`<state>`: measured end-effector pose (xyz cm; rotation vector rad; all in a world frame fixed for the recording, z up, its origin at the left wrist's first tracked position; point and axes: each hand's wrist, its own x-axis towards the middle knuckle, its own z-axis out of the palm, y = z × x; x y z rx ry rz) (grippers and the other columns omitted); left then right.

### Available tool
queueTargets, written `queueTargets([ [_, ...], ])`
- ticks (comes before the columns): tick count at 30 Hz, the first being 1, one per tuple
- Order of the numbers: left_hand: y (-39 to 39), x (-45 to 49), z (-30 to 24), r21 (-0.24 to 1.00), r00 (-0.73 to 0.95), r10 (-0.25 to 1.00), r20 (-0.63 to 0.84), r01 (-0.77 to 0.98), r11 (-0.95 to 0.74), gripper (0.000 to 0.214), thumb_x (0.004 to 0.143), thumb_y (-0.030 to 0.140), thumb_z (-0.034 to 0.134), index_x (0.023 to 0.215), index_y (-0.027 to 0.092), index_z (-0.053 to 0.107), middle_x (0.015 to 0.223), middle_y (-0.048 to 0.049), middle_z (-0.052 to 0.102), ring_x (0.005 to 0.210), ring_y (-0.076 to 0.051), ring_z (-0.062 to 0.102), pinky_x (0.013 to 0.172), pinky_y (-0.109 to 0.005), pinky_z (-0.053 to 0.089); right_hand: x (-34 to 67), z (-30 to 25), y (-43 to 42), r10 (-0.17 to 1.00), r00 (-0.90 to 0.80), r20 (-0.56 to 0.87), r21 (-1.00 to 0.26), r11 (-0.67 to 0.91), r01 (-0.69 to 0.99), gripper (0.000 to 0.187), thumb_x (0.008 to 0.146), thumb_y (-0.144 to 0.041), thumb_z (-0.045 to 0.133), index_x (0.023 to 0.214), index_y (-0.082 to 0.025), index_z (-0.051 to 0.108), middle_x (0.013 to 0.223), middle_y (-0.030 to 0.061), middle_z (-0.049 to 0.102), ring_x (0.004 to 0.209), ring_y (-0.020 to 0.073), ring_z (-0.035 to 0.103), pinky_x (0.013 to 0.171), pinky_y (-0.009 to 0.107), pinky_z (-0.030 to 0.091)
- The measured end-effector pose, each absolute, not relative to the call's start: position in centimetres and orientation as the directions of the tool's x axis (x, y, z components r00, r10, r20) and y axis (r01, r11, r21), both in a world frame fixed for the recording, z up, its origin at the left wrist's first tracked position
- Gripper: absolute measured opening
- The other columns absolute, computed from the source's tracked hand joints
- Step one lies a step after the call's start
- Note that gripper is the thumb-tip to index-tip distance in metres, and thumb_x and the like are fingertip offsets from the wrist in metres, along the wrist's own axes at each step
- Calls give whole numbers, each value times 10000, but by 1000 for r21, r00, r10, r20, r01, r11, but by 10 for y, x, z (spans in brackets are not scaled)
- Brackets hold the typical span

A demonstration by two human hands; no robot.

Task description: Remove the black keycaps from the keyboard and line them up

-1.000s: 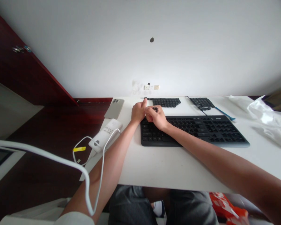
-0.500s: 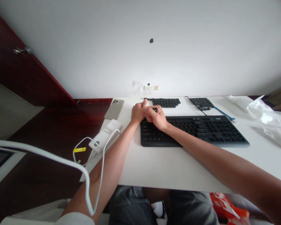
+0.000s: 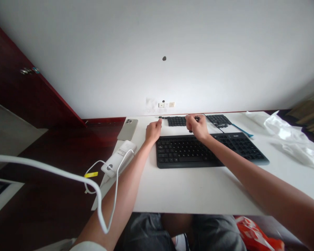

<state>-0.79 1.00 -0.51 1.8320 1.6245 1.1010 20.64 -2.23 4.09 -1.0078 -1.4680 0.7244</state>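
Note:
A black full-size keyboard (image 3: 189, 159) lies across the white table in front of me. My left hand (image 3: 153, 131) is closed in a loose fist just past the keyboard's back left corner, thumb upward; whatever it may hold is hidden. Over the keyboard's back edge, my right hand (image 3: 198, 127) is closed around a small dark tool (image 3: 197, 119), whose dark end also pokes out below the fist. Behind the hands, loose black keycaps (image 3: 176, 121) lie in rows by the wall. More black keys (image 3: 217, 119) sit farther right, partly crossed by a dark cable.
A thin blue handle (image 3: 242, 130) lies behind the keyboard's right part. Crumpled white plastic (image 3: 285, 130) spreads at the right. To the left are a phone (image 3: 128, 129) and a white power bank (image 3: 117, 157) with a white cable (image 3: 68, 176) looping over my left forearm.
My right hand has moved right, away from my left hand, carrying the dark tool. My left hand stays near the keyboard's back left corner. The view has tilted slightly up.

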Motion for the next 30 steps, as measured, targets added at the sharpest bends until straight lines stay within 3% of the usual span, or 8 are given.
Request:
queueTargets([
  [3, 10, -8, -6, 773, 12, 965, 263, 595, -218, 613, 1006, 625, 335, 587, 209, 500, 612, -35, 596, 657, -195, 572, 664, -290, 328, 238, 32, -20, 883, 115, 455, -855, 398, 333, 459, 902, -338, 567, 485, -228, 409, 446, -19, 405, 455, 108, 370, 485, 300, 289],
  [7, 9, -9, -6, 771, 26, 962, 270, 593, -233, 594, 1002, 612, 354, 597, 211, 521, 610, -22, 606, 646, -182, 575, 673, -278, 348, 258, 19, -16, 881, 253, 401, -901, 328, 285, 460, 903, -376, 565, 508, -246, 367, 443, -25, 389, 448, 112, 338, 462, 298, 292],
  [20, 8, -10, -5, 741, 39, 948, 316, 613, -272, 485, 976, 531, 453, 663, 195, 610, 612, 4, 597, 619, -152, 541, 648, -266, 341, 259, 20, -15, 918, 197, 344, -915, 281, 291, 452, 896, -372, 576, 501, -229, 411, 455, -28, 432, 489, 122, 393, 535, 309, 324],
  [22, 7, -10, -4, 718, 77, 952, 297, 639, -276, 410, 974, 464, 460, 761, 201, 692, 638, 5, 622, 626, -156, 549, 648, -263, 355, 259, 21, -16, 921, 185, 342, -916, 283, 284, 443, 894, -376, 573, 512, -229, 404, 459, -32, 428, 494, 120, 387, 536, 307, 317],
  [24, 5, -9, -1, 680, 137, 959, 247, 681, -272, 350, 972, 376, 449, 985, 233, 768, 729, 1, 688, 675, -169, 585, 676, -263, 388, 259, 21, -16, 925, 182, 333, -921, 279, 271, 436, 890, -379, 572, 521, -232, 393, 460, -34, 424, 493, 118, 375, 533, 306, 308],
  [27, 1, -8, 4, 602, 242, 954, 177, 741, -299, 458, 981, 294, 404, 1332, 322, 697, 1096, -11, 762, 917, -196, 667, 825, -275, 454, 259, 21, -15, 927, 189, 325, -928, 274, 252, 425, 881, -385, 570, 528, -234, 387, 461, -36, 420, 496, 117, 370, 539, 305, 304],
  [30, -1, -4, 9, 521, 314, 940, 130, 785, -334, 516, 1012, 292, 354, 1459, 361, 601, 1366, -12, 677, 1176, -231, 643, 996, -311, 452, 260, 20, -14, 923, 189, 334, -926, 284, 249, 414, 872, -394, 570, 533, -235, 394, 466, -38, 418, 503, 120, 376, 551, 309, 307],
])
